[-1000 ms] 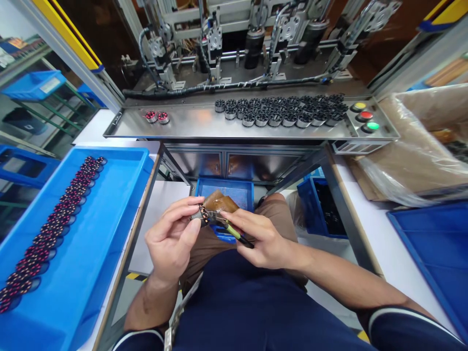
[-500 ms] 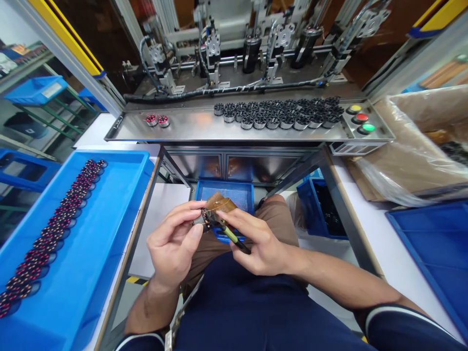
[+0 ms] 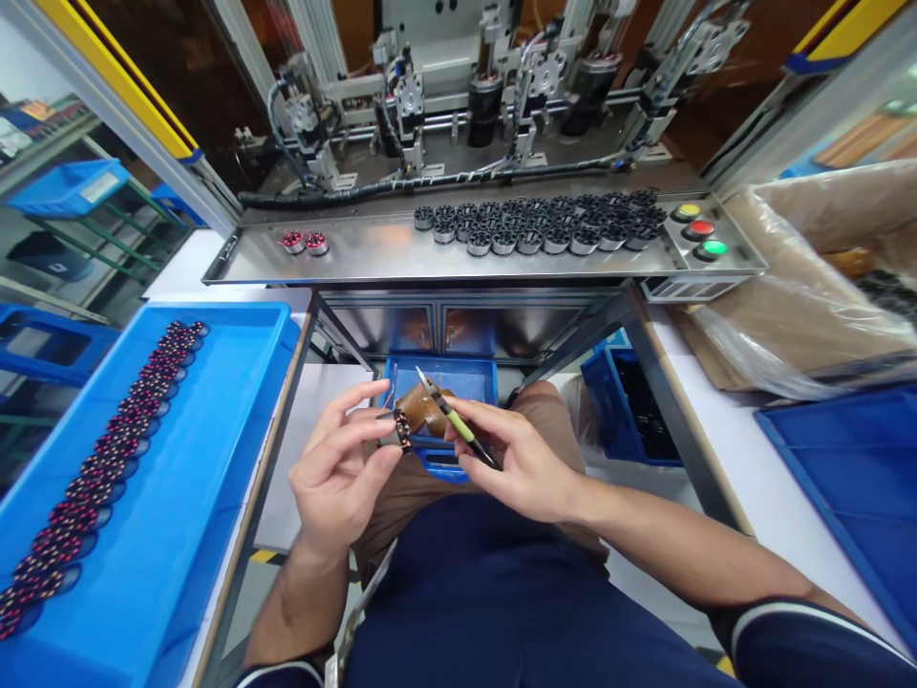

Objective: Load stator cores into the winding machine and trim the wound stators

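My left hand (image 3: 336, 468) pinches a small motor stator (image 3: 395, 430), a dark ring-shaped core with copper windings facing right. A thin wire end shows by the raised index finger. My right hand (image 3: 520, 459) is wrapped around pliers (image 3: 458, 425) with green and black handles; their pointed metal tip is up and left, apart from the stator. Whether the jaws are parted is too small to tell. Behind both hands lies a brown, shiny, sheet-like piece (image 3: 422, 406), over a blue bin (image 3: 465, 375) between my knees. My fingers partly cover the stator.
On the left, a blue tray (image 3: 207, 411) holds rows of wound stators (image 3: 121, 440). Ahead, a metal ledge (image 3: 358, 253) carries two red-wired stators (image 3: 305, 243), many black cores (image 3: 544, 225) and push buttons (image 3: 698, 229). A plastic-lined carton (image 3: 802, 287) stands right.
The pliers have come away from the stator, and their tip now points upward. My left index finger has lifted. The view has shifted slightly.
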{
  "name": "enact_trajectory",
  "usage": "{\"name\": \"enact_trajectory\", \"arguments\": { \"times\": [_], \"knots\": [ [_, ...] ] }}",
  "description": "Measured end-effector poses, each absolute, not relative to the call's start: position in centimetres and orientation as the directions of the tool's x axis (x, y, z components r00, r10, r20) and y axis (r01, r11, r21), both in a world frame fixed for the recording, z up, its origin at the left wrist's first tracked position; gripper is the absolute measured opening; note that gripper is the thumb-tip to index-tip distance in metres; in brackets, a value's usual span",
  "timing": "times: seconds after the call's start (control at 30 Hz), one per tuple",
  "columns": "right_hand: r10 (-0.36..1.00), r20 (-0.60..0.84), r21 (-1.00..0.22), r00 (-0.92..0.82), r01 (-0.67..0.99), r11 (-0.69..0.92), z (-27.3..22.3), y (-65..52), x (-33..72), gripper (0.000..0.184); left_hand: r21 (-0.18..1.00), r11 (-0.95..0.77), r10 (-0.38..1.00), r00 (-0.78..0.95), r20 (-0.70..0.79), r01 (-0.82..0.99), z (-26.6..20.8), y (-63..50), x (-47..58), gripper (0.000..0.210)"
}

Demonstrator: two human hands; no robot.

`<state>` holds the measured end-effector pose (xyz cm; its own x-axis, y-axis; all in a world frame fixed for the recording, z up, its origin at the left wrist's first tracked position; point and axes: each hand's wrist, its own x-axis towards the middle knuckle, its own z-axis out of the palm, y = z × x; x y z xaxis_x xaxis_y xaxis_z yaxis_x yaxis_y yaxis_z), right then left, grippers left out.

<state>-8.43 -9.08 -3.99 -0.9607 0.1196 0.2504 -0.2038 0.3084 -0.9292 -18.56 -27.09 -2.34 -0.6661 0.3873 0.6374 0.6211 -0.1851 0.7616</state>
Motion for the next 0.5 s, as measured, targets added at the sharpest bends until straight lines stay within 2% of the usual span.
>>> {"name": "enact_trajectory", "arguments": {
  "times": [0.1, 0.17, 0.3, 0.5],
  "knots": [
    [0.079, 0.15, -0.96, -0.986, -0.126, 0.251, -3.4, -8.1, -8.0, 0.054, 0.694, -0.099, 0.37, -0.621, 0.691, 0.713, -2.3, -27.4, -19.1, 0.059],
    [0.059, 0.142, -0.96, -0.988, -0.123, 0.25, -3.0, -7.6, -7.5, 0.055, 0.615, -0.004, 0.376, -0.569, 0.731, 0.788, -2.3, -27.7, -19.3, 0.067],
    [0.058, 0.152, -0.957, -0.987, -0.132, 0.257, -1.8, -7.1, -6.3, 0.056, 0.414, 0.149, 0.415, -0.437, 0.798, 0.898, -2.3, -27.9, -19.4, 0.06],
    [-0.05, 0.087, -0.989, -0.995, -0.092, 0.116, 0.0, -7.3, -5.1, 0.057, 0.287, 0.25, 0.48, -0.375, 0.793, 0.925, -1.9, -27.8, -19.1, 0.057]
  ]
}}
